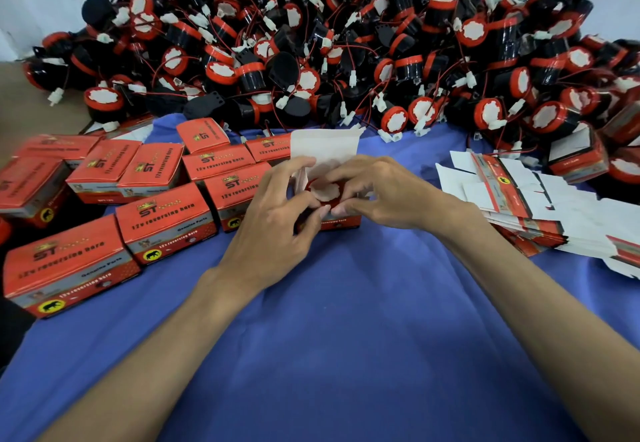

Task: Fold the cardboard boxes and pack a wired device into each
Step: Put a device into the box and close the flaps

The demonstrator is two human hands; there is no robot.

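Left of the open box [323, 145] stand closed red boxes [166, 223], the left hand [277, 219] curls round its left wall, the wired device [327, 191] sits inside it, pinched at the rim by the right hand [388, 192], and flat blanks [554, 213] lie stacked to its right.

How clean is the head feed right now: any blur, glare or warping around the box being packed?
Head view: light even and soft, no glare. Head view centre: left hand, right hand and open box with its device slightly soft. Head view edges: wide lens bows and stretches the closed boxes and flat stack; label print there is legible.
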